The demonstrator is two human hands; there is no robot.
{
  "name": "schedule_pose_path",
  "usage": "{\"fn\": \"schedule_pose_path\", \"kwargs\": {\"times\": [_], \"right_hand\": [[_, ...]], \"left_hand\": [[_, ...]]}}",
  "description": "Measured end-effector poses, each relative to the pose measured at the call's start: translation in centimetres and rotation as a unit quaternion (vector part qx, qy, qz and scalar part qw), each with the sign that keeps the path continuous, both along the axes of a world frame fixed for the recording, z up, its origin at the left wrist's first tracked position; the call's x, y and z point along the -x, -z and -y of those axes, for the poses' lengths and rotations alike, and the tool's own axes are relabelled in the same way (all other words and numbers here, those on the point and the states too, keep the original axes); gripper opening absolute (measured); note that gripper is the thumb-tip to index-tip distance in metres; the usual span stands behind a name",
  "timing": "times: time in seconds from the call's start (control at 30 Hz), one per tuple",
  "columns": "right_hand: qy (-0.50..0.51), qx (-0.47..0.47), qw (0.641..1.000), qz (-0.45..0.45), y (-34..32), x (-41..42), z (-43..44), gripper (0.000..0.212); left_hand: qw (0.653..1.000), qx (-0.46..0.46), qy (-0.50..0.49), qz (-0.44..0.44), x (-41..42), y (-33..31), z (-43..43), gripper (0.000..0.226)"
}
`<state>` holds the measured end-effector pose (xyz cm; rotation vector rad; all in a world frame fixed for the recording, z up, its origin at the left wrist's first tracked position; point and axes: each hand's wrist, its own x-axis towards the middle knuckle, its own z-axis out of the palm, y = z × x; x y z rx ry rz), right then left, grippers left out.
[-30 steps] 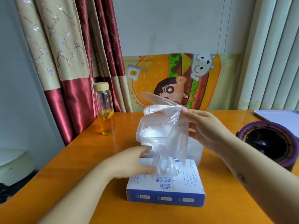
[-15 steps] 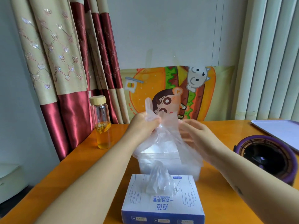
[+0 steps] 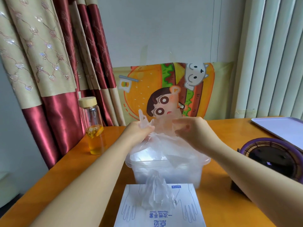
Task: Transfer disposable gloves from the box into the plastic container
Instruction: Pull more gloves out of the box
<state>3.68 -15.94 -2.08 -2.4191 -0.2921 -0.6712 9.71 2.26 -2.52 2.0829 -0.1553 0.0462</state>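
The left hand [image 3: 139,131] is raised over the middle of the table [image 3: 218,202], forearm reaching in from the near edge. Its fingers are curled and pinch one end of a clear disposable glove [image 3: 164,128], and a finger of the glove sticks up just above the knuckles. The right hand [image 3: 195,133] is level with it, close by. Its fingers are bent round the other end of the same film, but how exactly they grip is blurred.

The glove is thin, crinkled and see-through. It is stretched between the two hands and drapes down into the open top of the plastic container [image 3: 131,164], a frosted tub with more film inside it.

Just in front of the tub, at the near edge, lies the white and blue glove box [image 3: 131,202], and a second glove [image 3: 157,192] stands up from its slot in a peak.

Near the left edge stands a glass bottle [image 3: 95,125] of amber liquid, and towards the right edge are a purple round object [image 3: 278,142] and a pale tray [image 3: 282,128].
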Motion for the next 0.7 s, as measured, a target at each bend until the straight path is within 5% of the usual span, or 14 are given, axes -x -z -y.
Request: {"fn": "schedule_pose_path", "kwargs": {"times": [0.1, 0.17, 0.3, 0.4, 0.5, 0.6, 0.7], "right_hand": [[0.020, 0.041, 0.993, -0.111, 0.3, -2.6, 1.5, 0.035], [0.037, 0.084, 0.980, -0.177, 0.9, -3.9, 2.4, 0.047], [0.045, 0.189, 0.947, -0.257, 1.6, -5.1, 2.7, 0.059], [0.038, 0.263, 0.925, -0.272, 1.8, -5.7, 1.8, 0.062], [0.054, 0.358, 0.888, -0.284, 2.1, -6.3, 0.9, 0.058], [0.068, 0.449, 0.848, -0.272, 2.8, -6.3, 0.6, 0.045], [0.082, 0.494, 0.822, -0.272, 3.6, -6.4, 0.6, 0.032]], "left_hand": [[1.000, 0.005, 0.003, -0.015, -1.3, 0.8, -1.8, 0.043], [0.996, -0.083, -0.041, 0.003, -1.9, 0.7, -3.4, 0.059], [0.945, -0.249, -0.112, 0.180, -1.6, -0.6, -4.3, 0.055], [0.920, -0.263, 0.070, 0.282, -0.7, -1.7, -1.0, 0.038], [0.860, -0.423, 0.249, 0.137, -1.1, -0.9, 2.2, 0.042], [0.782, -0.567, 0.258, -0.023, -2.8, 1.6, 2.7, 0.052], [0.759, -0.597, 0.254, -0.061, -3.8, 3.4, 2.7, 0.051]]}}
